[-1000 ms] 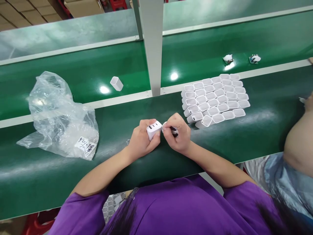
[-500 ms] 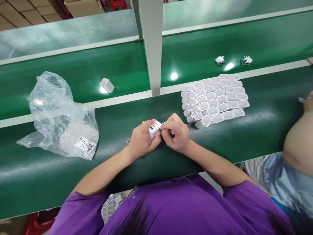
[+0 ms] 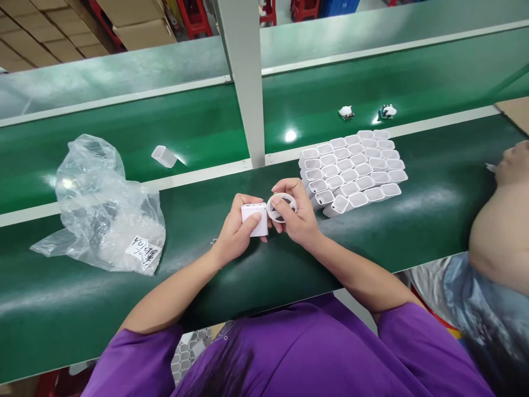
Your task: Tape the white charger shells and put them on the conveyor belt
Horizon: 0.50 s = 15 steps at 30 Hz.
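White shells (image 3: 351,171) nr right hand (image 3: 295,220).

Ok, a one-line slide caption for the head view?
Left hand holds a white charger; right hand holds a tape roll against it.

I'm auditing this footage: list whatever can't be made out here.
- Head view: the white block in the left hand: its faces are covered by fingers.
- Right hand: its ring-shaped piece is partly covered.
- Bag label: handwriting too small.
- Two small parts on the belt: too small.
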{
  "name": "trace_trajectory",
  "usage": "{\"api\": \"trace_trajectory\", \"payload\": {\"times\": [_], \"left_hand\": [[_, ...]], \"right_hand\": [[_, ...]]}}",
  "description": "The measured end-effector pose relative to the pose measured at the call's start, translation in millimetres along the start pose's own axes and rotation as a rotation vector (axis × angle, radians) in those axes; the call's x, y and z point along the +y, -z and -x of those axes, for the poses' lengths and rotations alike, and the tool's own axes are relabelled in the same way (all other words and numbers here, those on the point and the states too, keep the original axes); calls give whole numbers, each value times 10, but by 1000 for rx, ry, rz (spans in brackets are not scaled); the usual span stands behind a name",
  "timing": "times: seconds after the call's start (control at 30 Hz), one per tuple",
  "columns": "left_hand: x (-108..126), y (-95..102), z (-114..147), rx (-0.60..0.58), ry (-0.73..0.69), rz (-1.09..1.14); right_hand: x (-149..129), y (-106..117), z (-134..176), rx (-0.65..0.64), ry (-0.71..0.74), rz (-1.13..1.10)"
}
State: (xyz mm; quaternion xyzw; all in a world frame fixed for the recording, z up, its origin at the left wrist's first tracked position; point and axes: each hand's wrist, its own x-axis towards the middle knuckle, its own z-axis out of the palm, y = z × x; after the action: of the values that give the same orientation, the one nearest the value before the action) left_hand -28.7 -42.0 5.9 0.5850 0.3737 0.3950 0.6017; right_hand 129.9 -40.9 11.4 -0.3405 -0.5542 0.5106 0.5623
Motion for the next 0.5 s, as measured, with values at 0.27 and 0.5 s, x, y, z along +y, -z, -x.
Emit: {"api": "trace_trajectory", "payload": {"times": [0.27,0.5], "left_hand": [[-19,3,17,72,48,-176],[-61,8,22,249,-196,-700]], "right_hand": [[-12,27,15,90,286,446],[111,28,16,52,548,684]]}}
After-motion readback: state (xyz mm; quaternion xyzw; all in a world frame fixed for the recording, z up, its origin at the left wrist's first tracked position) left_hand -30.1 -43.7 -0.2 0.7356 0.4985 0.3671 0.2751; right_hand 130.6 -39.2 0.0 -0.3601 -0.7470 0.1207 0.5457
